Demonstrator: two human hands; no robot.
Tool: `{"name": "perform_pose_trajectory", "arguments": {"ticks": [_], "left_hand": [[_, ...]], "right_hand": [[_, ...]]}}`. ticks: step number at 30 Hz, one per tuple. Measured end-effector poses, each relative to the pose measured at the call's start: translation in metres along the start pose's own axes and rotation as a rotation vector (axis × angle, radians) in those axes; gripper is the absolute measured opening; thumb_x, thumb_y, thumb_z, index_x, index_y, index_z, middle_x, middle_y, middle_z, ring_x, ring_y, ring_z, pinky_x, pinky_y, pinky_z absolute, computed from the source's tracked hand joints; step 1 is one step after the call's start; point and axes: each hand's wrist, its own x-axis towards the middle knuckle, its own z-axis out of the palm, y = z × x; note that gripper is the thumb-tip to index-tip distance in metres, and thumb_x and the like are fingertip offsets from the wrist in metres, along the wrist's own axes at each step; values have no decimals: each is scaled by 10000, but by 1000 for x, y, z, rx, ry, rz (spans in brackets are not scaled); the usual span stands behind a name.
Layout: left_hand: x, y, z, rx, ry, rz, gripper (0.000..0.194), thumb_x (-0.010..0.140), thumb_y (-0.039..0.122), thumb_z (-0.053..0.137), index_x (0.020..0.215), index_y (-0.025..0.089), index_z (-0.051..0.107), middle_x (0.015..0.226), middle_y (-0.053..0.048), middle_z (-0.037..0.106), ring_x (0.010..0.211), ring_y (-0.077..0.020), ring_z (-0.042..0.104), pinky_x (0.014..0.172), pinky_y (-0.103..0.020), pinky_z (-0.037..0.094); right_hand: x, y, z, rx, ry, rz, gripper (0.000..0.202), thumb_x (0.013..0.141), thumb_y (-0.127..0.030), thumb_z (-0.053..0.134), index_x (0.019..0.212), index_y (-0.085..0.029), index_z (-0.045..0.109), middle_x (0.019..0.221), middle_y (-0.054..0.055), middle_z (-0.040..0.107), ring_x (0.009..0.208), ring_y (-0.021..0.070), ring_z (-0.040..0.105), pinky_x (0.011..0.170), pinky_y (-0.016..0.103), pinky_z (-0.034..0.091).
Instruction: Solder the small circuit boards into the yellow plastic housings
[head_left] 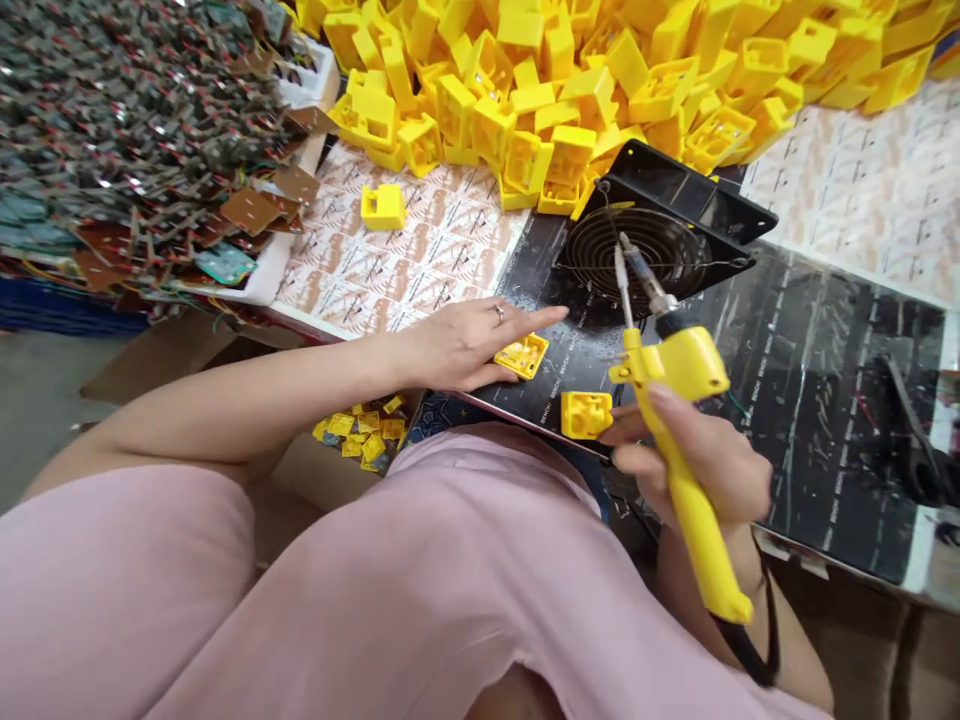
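Note:
My left hand (476, 345) rests near the front edge of the bench, its index finger extended and its thumb against a small open yellow plastic housing (523, 355). Small metal parts show inside that housing. A yellow soldering gun (682, 480) is gripped in my right hand (716, 460), its metal tip and a thin feed tube pointing away from me, over a black fan. Beside the fingertips of my right hand, at the bench edge, is a second yellow housing (586, 415); whether those fingers hold it I cannot tell.
The black fan (690, 205) with a wire guard stands ahead. Behind it yellow housings (525, 100) are heaped. One single housing (383, 207) lies left. Circuit boards (150, 130) pile up at far left. Black-handled scissors (926, 465) lie right. Yellow pieces (364, 430) sit below the bench.

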Motion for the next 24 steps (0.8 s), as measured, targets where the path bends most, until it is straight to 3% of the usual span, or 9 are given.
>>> {"name": "perform_pose_trajectory", "arguments": {"ticks": [3, 5, 8, 11, 14, 16, 20, 22, 24], "left_hand": [[-7, -11, -6, -35, 2, -26, 651, 1005, 375, 591, 1563, 109, 390, 1232, -133, 717, 1118, -219, 666, 964, -302, 541], [-11, -19, -7, -69, 31, 22, 522, 1013, 350, 574, 1469, 101, 516, 1253, -142, 717, 1135, -227, 669, 979, -317, 539], [-8, -26, -6, -145, 40, 191, 357, 1030, 319, 542, 1324, 149, 653, 1328, -115, 705, 1191, -215, 662, 1013, -310, 520], [1, -26, -6, -151, -82, 297, 336, 1038, 260, 495, 1321, 235, 674, 1407, -69, 672, 1234, -203, 654, 998, -309, 509], [5, -23, -13, -73, -223, 308, 416, 1004, 221, 501, 1389, 325, 620, 1572, -65, 523, 1342, -232, 593, 1068, -395, 461], [2, -18, -18, 7, -164, 267, 464, 978, 340, 551, 1440, 308, 567, 1628, -116, 436, 1397, -293, 538, 1130, -507, 401], [-5, 10, -19, 164, 102, 17, 715, 933, 680, 480, 1448, 189, 544, 1357, -173, 650, 1257, -347, 585, 1152, -596, 347], [-3, 25, -16, 197, 42, -80, 673, 968, 640, 433, 1434, 170, 555, 1204, -157, 710, 1153, -339, 617, 1119, -585, 379], [1, 33, -14, 170, -47, -106, 571, 1004, 460, 417, 1478, 155, 512, 1127, -144, 732, 1095, -321, 640, 1087, -566, 409]], "right_hand": [[13, 3, 0, -70, -141, -159, 214, 987, -196, 648, 1200, -208, 644, 780, -12, 698, 647, 114, 653, 664, 231, 508], [13, 9, 3, -84, -226, -175, 236, 972, -312, 685, 1161, -182, 630, 864, 39, 715, 779, 167, 696, 748, 280, 530], [2, 20, 9, -81, -218, -199, 458, 908, -520, 729, 1197, -194, 589, 978, 80, 730, 901, 225, 708, 821, 345, 540], [-9, 24, 9, -89, -246, -209, 527, 896, -586, 715, 1227, -202, 570, 921, 61, 720, 848, 218, 698, 782, 339, 535], [-14, 21, -1, -80, -317, -201, 570, 896, -614, 693, 1241, -179, 561, 896, 60, 709, 860, 226, 702, 783, 343, 534], [-14, 19, -8, -74, -364, -201, 500, 937, -538, 683, 1253, -174, 549, 976, 80, 723, 914, 225, 707, 815, 348, 541], [-11, 17, -5, -146, -300, -229, 254, 981, -264, 668, 1207, -206, 570, 990, 44, 736, 861, 176, 702, 778, 302, 552], [-6, 18, 3, -233, -210, -224, 216, 973, -245, 673, 1176, -225, 603, 976, 32, 730, 847, 173, 698, 764, 293, 551], [0, 19, 11, -334, -186, -213, 185, 998, -310, 645, 1166, -234, 631, 940, 33, 712, 834, 174, 688, 739, 288, 539]]}}
